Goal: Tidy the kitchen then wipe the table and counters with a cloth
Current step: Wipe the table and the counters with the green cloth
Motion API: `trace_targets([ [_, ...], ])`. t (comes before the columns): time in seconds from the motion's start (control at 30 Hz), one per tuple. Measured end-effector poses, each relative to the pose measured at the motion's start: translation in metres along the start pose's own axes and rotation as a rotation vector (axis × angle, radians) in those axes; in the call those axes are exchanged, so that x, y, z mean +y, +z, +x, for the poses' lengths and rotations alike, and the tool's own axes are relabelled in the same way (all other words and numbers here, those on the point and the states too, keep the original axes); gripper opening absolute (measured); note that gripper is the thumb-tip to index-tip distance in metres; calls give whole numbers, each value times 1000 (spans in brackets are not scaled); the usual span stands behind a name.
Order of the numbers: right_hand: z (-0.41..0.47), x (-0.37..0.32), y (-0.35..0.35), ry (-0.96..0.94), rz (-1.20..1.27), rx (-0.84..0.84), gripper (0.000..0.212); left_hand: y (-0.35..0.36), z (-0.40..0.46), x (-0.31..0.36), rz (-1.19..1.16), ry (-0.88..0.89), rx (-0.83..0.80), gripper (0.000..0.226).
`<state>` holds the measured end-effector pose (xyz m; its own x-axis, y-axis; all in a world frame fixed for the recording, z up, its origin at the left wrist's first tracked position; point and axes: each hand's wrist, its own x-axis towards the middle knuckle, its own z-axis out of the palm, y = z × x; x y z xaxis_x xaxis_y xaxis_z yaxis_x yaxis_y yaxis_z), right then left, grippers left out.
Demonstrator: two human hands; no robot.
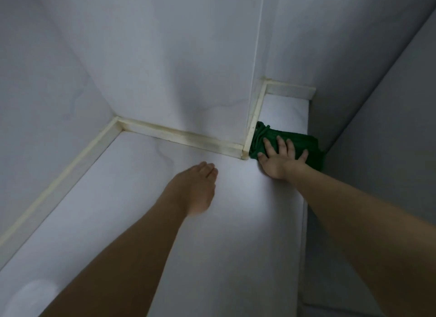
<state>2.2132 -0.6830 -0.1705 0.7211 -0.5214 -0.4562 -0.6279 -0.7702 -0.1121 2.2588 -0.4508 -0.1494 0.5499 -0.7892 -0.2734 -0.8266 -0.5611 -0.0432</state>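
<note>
A dark green cloth [299,140] lies bunched on the white counter [141,198], at the mouth of a narrow strip that runs back beside a jutting wall corner. My right hand [280,156] presses flat on the cloth with its fingers spread. My left hand [197,186] rests on the bare counter to the left, fingers straight and together, holding nothing. The part of the cloth under my right palm is hidden.
White tiled walls [165,57] close the counter on the left and back, edged with a cream sealing strip [179,137]. A tall grey panel [377,127] stands right of the cloth. The counter's front edge [304,222] drops off at the right. A pale blurred object [30,297] shows at bottom left.
</note>
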Motion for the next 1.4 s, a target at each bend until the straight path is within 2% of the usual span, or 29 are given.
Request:
trace_targets([
  [0.13, -45, -9, 22, -14, -20, -27, 57, -1, -31, -2, -76, -168, -45, 54],
  [0.3, -101, -22, 50, -71, -23, -97, 60, -9, -58, 7, -64, -199, -43, 53],
  [0.47, -173, -25, 75, -278, -67, -211, 67, -24, -81, 22, -73, -200, -50, 54],
  [0.63, -164, 0, 39, -259, 42, 49, 76, -30, -71, 40, -224, -167, -16, 56],
  [0.7, -150, 11, 29, -288, -60, 29, 91, -26, -58, 50, -321, -145, -22, 57],
  [0.8, -130, 20, 24, -269, -120, -48, 105, -7, -39, 62, -314, -116, -49, 59],
  [0.87, -124, 20, 21, -280, -182, -16, 94, 2, -33, 66, -258, -120, -22, 55],
  [1.03, -134, 16, 25, -397, -275, 99, 38, 7, -42, 70, -170, -102, 162, 29],
  [1.1, -148, 17, 22, -450, -262, 136, 21, 0, -57, 74, -169, -119, 191, 25],
  [1.27, -206, 30, 0, -564, -300, 122, 18, -34, -130, 113, -124, -180, 239, 17],
  [1.4, -263, 45, -11, -647, -130, -8, 17, -61, -203, 153, -36, -285, 266, 20],
])
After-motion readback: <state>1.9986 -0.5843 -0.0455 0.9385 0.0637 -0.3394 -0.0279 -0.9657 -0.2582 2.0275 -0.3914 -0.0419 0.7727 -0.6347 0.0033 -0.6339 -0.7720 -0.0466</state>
